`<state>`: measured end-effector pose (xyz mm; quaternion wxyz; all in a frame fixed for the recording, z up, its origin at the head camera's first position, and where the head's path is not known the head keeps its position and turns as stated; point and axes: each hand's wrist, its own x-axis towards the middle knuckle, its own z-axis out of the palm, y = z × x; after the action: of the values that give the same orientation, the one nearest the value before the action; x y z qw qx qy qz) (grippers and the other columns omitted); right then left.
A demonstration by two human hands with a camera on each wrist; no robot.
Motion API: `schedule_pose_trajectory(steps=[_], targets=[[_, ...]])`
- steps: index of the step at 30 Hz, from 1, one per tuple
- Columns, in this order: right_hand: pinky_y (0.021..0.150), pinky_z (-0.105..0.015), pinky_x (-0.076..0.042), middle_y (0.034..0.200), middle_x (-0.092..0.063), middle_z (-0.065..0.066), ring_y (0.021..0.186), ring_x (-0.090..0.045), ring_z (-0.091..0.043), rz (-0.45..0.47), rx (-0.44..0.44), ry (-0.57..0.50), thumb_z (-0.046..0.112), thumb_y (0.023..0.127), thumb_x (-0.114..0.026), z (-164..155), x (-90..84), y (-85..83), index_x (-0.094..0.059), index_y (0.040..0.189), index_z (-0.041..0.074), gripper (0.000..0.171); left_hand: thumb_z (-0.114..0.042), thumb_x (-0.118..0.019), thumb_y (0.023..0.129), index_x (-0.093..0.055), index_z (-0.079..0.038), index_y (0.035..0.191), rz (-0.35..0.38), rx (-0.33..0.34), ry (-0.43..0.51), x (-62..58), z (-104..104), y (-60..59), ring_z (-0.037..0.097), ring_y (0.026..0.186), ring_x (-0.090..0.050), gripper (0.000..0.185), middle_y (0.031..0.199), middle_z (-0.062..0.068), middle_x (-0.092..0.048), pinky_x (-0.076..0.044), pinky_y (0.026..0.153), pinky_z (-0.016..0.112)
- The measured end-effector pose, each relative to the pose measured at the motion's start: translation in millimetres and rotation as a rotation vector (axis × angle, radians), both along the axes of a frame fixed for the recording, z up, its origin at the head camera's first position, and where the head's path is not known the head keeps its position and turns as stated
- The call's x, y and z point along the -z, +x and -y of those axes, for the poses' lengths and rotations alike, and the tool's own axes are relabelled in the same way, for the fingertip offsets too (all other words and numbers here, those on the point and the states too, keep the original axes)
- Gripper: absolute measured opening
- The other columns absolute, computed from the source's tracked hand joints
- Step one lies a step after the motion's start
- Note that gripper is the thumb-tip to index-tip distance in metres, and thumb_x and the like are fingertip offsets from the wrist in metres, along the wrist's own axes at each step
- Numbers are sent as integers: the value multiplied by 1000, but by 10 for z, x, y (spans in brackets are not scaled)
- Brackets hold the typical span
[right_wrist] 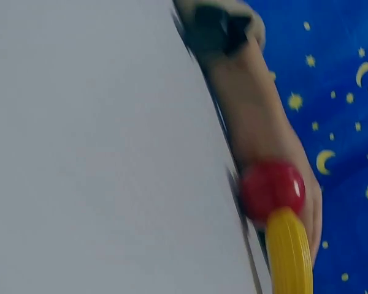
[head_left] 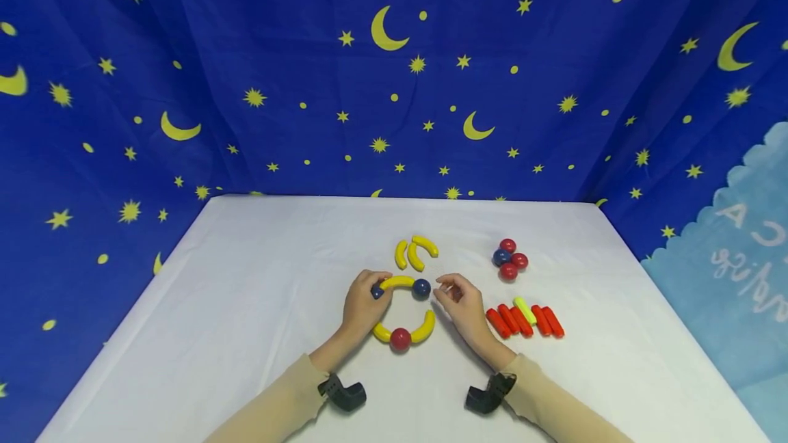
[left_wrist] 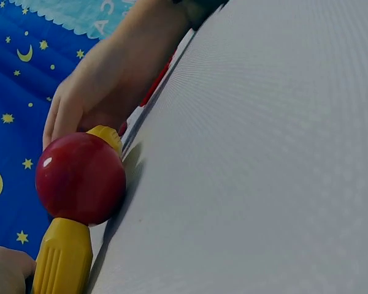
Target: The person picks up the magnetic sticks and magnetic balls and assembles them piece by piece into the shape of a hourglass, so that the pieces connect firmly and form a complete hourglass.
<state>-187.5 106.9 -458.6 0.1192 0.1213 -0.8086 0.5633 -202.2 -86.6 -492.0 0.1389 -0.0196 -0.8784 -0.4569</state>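
Note:
My left hand pinches a small blue ball between thumb and fingers. From that ball a curved yellow stick runs to a second blue ball. Just right of the second ball is my right hand, its fingers loosely bent and no piece visible in them. Nearer the person, a red ball joins two more curved yellow sticks, the left one partly hidden by my left hand. The two arcs nearly form a ring. Both wrist views show the red ball with a yellow stick close up.
Several loose curved yellow sticks lie beyond the ring. To the right sits a cluster of red balls with one blue ball. Nearer, a row of red sticks includes one yellow-green stick. A starry blue curtain surrounds the white table.

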Motion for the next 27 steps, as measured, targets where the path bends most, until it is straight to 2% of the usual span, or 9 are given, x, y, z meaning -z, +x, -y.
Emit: schedule_pose_trajectory(steps=[2,4,7,10,15,21,24,27], targets=[[43,-15,-39,79,-63,-23,50,-47,-6,20,-69,-29,-7,84,-63,-11,11,113,-63,102,-11,19,-11,-70,80,-71,-12,106,4,7,5,1,0,4,19,94,-61,26,95,4,-63,-48,91,37],[40,-17,-41,81,-64,-27,45,-48,-13,46,-180,-48,-7,86,-60,-18,22,214,-61,108,-13,22,-11,-69,80,-71,-12,106,9,11,5,2,3,9,19,95,-61,26,95,4,-63,-48,92,38],[42,-20,-45,88,-65,-31,47,-51,-28,82,-345,-37,-5,90,-56,-22,56,303,-57,114,-15,26,-11,-69,81,-71,-12,106,14,8,-1,3,7,14,19,95,-61,25,95,4,-63,-49,92,38],[45,-20,-46,92,-65,-31,51,-52,-34,99,-426,-2,-4,93,-52,-20,134,303,-56,115,-15,25,-12,-69,81,-70,-12,106,17,7,-7,2,10,17,19,95,-61,25,96,4,-62,-49,92,38],[44,-19,-45,90,-67,-23,51,-53,-24,44,-408,85,0,93,-54,-28,291,240,-61,109,-8,19,-12,-70,81,-71,-12,106,8,9,-13,6,14,16,20,94,-61,24,95,4,-62,-49,91,38],[48,-18,-47,84,-67,-6,54,-51,1,-121,-353,144,7,91,-61,-53,332,207,-66,104,4,14,-12,-69,81,-71,-11,106,-3,37,-1,21,10,1,19,94,-61,25,96,4,-63,-49,91,37],[53,-18,-47,86,-67,-2,60,-50,3,-189,-331,187,6,90,-62,-60,331,192,-66,102,5,13,-12,-69,81,-71,-11,106,-11,56,2,28,7,-5,18,93,-61,25,95,4,-63,-49,90,37],[56,-17,-46,86,-66,1,64,-48,4,-209,-299,228,7,89,-63,-66,330,180,-67,100,6,12,-12,-70,81,-71,-11,106,-18,84,3,32,9,-8,17,93,-61,25,95,3,-63,-49,89,35]])
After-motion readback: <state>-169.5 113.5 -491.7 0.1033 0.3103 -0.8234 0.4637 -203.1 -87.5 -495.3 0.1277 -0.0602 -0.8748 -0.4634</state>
